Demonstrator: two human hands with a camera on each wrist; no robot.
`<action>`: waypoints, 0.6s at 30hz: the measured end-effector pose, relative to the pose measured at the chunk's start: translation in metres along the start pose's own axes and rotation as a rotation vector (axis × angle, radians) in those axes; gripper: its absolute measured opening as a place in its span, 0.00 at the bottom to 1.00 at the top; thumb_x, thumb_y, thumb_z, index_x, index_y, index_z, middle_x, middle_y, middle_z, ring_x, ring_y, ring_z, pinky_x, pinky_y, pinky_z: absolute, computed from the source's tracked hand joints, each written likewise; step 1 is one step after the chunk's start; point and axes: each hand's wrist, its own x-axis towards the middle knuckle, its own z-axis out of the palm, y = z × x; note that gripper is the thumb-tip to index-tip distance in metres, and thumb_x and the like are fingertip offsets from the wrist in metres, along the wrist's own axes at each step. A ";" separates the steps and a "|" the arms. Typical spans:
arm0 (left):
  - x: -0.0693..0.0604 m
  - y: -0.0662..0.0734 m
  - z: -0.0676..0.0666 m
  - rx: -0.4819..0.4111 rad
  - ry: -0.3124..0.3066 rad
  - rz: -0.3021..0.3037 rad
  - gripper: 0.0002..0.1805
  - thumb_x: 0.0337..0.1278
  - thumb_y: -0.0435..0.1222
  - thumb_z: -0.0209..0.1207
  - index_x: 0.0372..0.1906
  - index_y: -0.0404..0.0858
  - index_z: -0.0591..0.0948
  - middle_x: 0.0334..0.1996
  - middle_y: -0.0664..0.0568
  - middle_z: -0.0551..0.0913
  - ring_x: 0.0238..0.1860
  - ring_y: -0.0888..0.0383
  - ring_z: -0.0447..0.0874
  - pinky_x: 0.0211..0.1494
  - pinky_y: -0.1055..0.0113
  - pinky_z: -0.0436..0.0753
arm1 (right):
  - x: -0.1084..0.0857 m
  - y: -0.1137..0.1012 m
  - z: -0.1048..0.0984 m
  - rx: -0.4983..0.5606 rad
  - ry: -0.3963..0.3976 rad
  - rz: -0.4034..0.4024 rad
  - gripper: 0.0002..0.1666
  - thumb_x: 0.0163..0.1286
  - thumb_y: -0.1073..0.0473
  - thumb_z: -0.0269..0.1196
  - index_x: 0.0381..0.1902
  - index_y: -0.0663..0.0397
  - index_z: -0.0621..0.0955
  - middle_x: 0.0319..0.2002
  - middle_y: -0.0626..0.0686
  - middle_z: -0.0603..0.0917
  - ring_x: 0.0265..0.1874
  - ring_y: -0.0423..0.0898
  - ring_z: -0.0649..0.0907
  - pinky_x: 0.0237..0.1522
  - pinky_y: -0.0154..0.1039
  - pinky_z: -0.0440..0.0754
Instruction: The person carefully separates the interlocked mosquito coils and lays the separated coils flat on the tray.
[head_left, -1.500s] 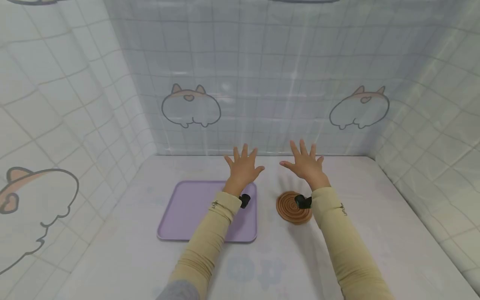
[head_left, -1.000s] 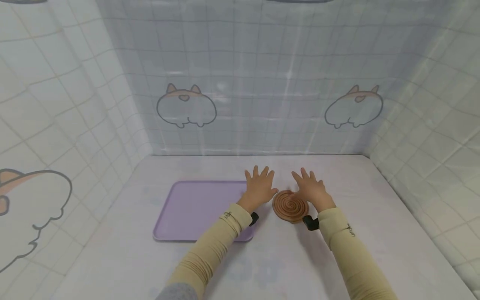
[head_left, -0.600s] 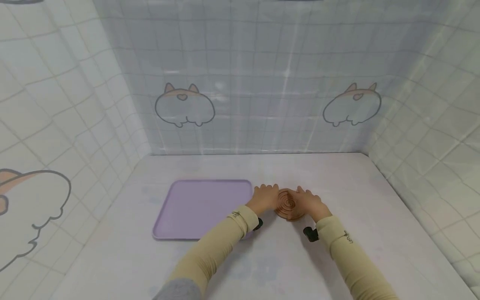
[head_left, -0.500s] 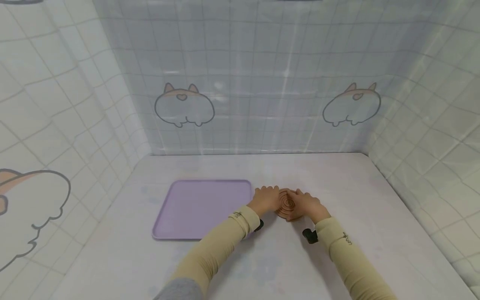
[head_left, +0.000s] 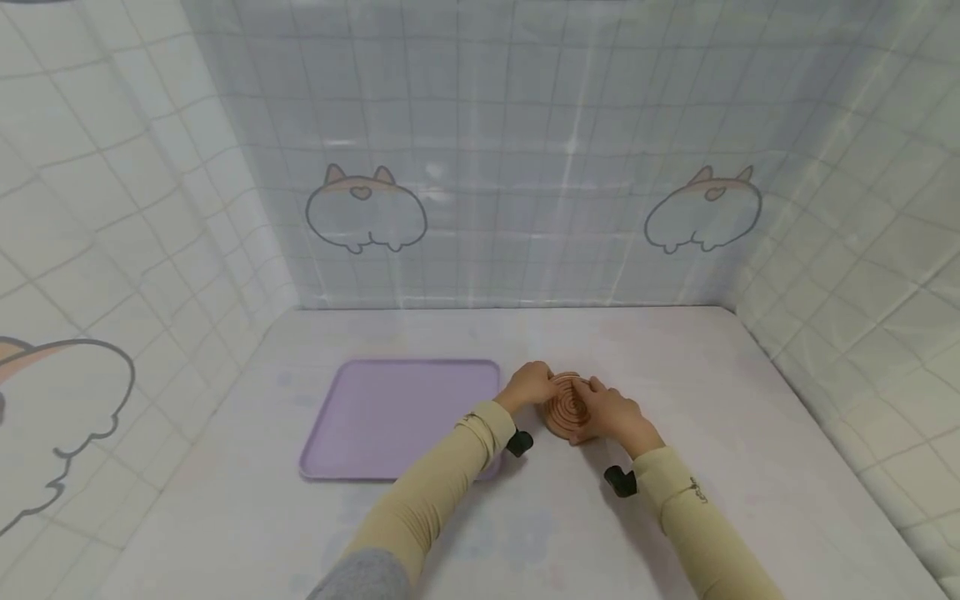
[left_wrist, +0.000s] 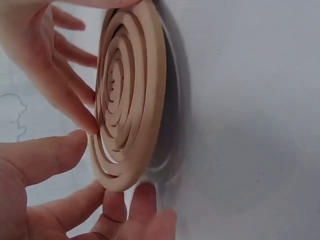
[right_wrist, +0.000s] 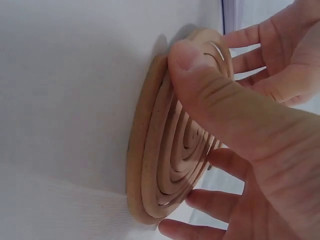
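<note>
A brown round spiral-cut trivet (head_left: 567,408), wooden in look, lies between my hands on the right of the table's middle. My right hand (head_left: 611,417) grips its right side, the thumb (right_wrist: 187,60) across the ringed face and other fingers at the far edge. At the left edge, my left hand (head_left: 529,385) holds the rim with bent fingers. In the left wrist view the left thumb (left_wrist: 75,145) is by the ringed face and the fingertips touch the rim. The trivet (left_wrist: 135,95) looks slightly tilted, a dark shadow beside it.
Left of the trivet lies a flat lilac tray (head_left: 405,417), its right edge close to my left hand and under my left forearm. The pale table (head_left: 675,358) meets a grid-patterned curtain (head_left: 525,208) behind and at both sides.
Both hands came down and in from spread fingers above the table and took hold of the trivet's two sides. Since half a second ago the trivet has tilted and shifted slightly left.
</note>
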 end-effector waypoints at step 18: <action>-0.012 -0.023 -0.013 -0.556 0.079 0.007 0.16 0.52 0.28 0.62 0.45 0.32 0.72 0.39 0.39 0.81 0.27 0.56 0.81 0.26 0.64 0.81 | 0.000 0.001 -0.015 0.330 0.223 -0.044 0.61 0.62 0.51 0.64 0.70 0.64 0.32 0.64 0.73 0.60 0.58 0.67 0.68 0.53 0.60 0.69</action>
